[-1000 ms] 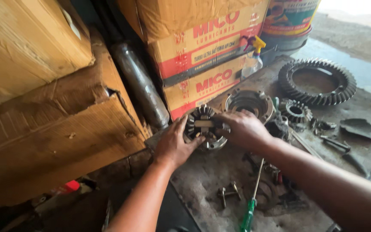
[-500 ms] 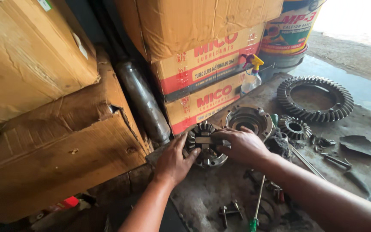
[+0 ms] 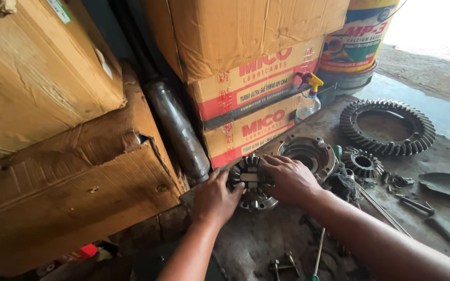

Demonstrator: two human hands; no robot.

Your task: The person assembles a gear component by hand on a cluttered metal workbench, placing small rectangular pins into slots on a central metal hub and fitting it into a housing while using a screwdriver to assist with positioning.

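Observation:
A round metal differential gear assembly (image 3: 251, 179) with toothed gears and a cross shaft lies on the greasy workbench (image 3: 266, 239). My left hand (image 3: 214, 198) grips its left side, fingers curled over the rim. My right hand (image 3: 290, 179) covers its right side, fingers pressing on the top. Just behind it sits a round metal housing half (image 3: 308, 152), hollow side up.
A large ring gear (image 3: 387, 127) and a small bevel gear (image 3: 363, 162) lie at the right, with bolts (image 3: 412, 203) around. Stacked cardboard boxes (image 3: 256, 88) and a spray bottle (image 3: 308, 99) stand behind; a steel cylinder (image 3: 178, 130) leans at the left. A screwdriver (image 3: 317, 252) lies near the front.
Both hands stayed on the gear assembly and shifted their hold slightly; the head camera moved closer and lower, so everything looks larger.

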